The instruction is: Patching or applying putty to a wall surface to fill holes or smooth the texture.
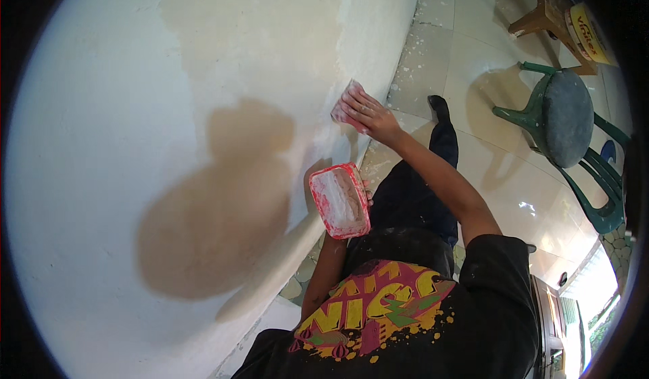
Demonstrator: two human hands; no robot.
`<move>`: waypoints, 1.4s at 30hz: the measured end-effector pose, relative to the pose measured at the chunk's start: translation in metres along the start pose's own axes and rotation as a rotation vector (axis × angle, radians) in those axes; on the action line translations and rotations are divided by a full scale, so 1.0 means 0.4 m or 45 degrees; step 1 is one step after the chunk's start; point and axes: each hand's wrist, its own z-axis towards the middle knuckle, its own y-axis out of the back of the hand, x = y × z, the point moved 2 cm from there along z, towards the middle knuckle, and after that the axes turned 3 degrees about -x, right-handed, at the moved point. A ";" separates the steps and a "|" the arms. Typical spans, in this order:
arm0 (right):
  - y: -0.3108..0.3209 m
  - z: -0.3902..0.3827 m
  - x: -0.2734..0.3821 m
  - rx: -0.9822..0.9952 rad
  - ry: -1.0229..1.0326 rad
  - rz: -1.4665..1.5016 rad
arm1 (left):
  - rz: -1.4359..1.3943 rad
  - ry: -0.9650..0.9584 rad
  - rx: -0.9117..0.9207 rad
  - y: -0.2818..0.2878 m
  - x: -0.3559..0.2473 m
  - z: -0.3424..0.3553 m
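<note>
To your left, the pale wall (101, 176) fills the view, its lower-left stretch falling off into the dark rim; a broad shadow (216, 203) lies over its patchy surface. Next comes the red-edged tub (340, 200), just off the wall, white paste smeared inside; any label on its outside is turned from view. Your left hand (368, 194) is clamped on it from beneath, mostly hidden, only some fingertips showing at its right side. Above the tub, your right hand (367, 114) is closed on a flat, whitish piece (340, 114) pressed to the wall; your fingers cover much of it, so its kind is hard to tell. Your black shirt (497, 291) bears large yellow lettering, partly lost in folds. Farther right, a green chair (534, 112) carries a grey cushion (569, 119), and beyond it a yellow bucket (588, 34) with dark lettering is cut by the rim.
</note>
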 end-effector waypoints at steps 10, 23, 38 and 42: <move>0.116 0.251 0.095 -0.666 -0.995 0.524 | 0.067 -0.056 0.018 0.032 -0.002 -0.003; 0.282 0.312 0.099 -0.505 -0.552 0.772 | 0.048 -0.015 -0.123 0.054 -0.023 -0.021; 0.131 0.123 0.242 -0.004 -0.535 1.094 | -0.008 0.158 0.021 0.053 -0.009 -0.037; 0.185 0.154 0.178 -0.349 -0.944 1.368 | -0.052 -0.016 0.109 0.057 0.019 -0.018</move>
